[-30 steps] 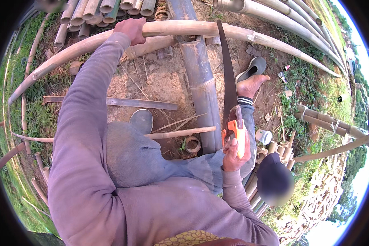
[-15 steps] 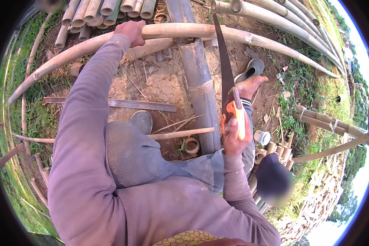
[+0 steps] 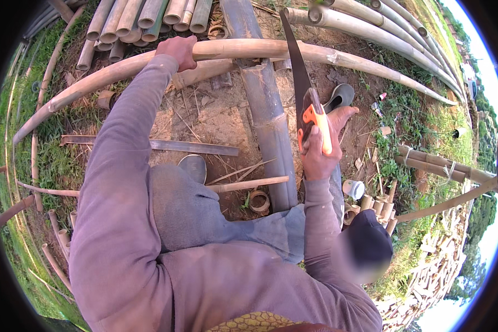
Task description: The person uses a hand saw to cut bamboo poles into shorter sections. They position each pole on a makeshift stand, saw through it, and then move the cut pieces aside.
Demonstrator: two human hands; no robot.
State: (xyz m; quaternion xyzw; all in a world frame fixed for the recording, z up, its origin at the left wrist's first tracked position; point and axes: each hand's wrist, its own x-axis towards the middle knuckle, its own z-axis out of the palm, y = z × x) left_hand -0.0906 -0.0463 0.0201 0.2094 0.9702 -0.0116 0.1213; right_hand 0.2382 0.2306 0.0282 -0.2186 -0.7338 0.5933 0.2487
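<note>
My left hand (image 3: 180,53) is wrapped round a long pale bamboo pole (image 3: 238,48) that runs across the far part of the view. In my right hand (image 3: 320,156) is a handsaw (image 3: 297,69) with an orange handle and a dark blade. Its blade points away from me and crosses the pole to the right of my left hand. Under the pole lies a thick grey bamboo trunk (image 3: 266,116), stretching from far to near. Whether the saw teeth have cut into the pole is too small to tell.
Cut bamboo lengths (image 3: 144,22) are stacked at the far left, and long poles (image 3: 365,27) lie at the far right. A flat bamboo strip (image 3: 193,147) rests on the ground. A person in a dark cap (image 3: 368,246) is close on my right, near a white tub (image 3: 353,189).
My right hand and the saw have moved forward, away from my body. My left hand stays on the pole. The capped person's head has shifted slightly left.
</note>
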